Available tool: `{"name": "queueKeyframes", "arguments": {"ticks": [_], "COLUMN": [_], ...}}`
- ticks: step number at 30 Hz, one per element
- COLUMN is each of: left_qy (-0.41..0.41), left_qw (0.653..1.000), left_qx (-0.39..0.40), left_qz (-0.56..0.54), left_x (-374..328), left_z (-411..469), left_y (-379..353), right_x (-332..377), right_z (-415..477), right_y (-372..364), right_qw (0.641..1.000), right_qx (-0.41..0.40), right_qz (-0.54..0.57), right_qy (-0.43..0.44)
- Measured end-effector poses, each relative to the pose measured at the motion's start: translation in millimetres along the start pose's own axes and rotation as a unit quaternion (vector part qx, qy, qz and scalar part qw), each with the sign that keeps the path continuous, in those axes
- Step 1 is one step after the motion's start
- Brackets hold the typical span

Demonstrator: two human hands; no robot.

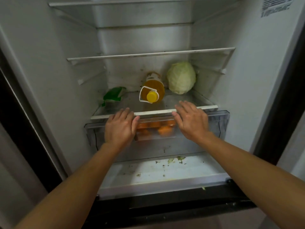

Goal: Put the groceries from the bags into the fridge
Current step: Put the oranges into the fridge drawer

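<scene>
The fridge stands open in front of me. On its lowest glass shelf (208,107) sit a pale green cabbage (181,77) at the back right, a yellow-capped bottle of oil (152,90) in the middle and a green packet (113,95) at the left. Below the shelf is a clear plastic drawer (221,123) with several orange fruits (162,128) inside. My left hand (120,128) lies flat on the drawer's front, fingers touching the shelf edge. My right hand (191,120) rests palm down on the drawer's top edge and the shelf rim. Neither hand holds anything.
Two upper shelves (148,54) hold nothing. Below the drawer a white ledge (156,172) carries scattered green crumbs. The fridge door (24,121) stands open at the left, and a label (275,6) is stuck on the right inner wall.
</scene>
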State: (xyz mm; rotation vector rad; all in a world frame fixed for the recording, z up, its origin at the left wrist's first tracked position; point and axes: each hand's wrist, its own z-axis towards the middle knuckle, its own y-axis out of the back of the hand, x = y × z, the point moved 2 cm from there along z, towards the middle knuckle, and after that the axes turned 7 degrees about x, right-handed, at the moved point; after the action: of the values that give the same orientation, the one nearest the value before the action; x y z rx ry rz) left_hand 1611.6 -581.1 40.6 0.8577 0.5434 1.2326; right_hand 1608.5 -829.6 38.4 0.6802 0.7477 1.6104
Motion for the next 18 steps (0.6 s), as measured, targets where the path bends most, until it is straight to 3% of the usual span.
{"name": "queueKeyframes", "arguments": {"ticks": [4,15,18], "left_qy": [0.035,0.016,0.016], "left_qw": [0.999,0.999,1.0], "left_qx": [0.031,-0.03,0.005], "left_qz": [-0.014,-0.018,-0.017], "left_x": [5.5,10.4,8.3], "left_z": [9.6,17.0,15.8], "left_y": [-25.7,-39.1,-32.9], "right_x": [-3.5,-7.0,-4.6], "right_z": [12.4,20.4,18.8], "right_y": [-23.9,-37.7,-31.1], "right_qw": [0.999,1.0,1.0], "right_qx": [0.046,-0.008,0.016], "right_qz": [-0.002,-0.013,-0.02], "right_qy": [-0.007,0.018,0.014]}}
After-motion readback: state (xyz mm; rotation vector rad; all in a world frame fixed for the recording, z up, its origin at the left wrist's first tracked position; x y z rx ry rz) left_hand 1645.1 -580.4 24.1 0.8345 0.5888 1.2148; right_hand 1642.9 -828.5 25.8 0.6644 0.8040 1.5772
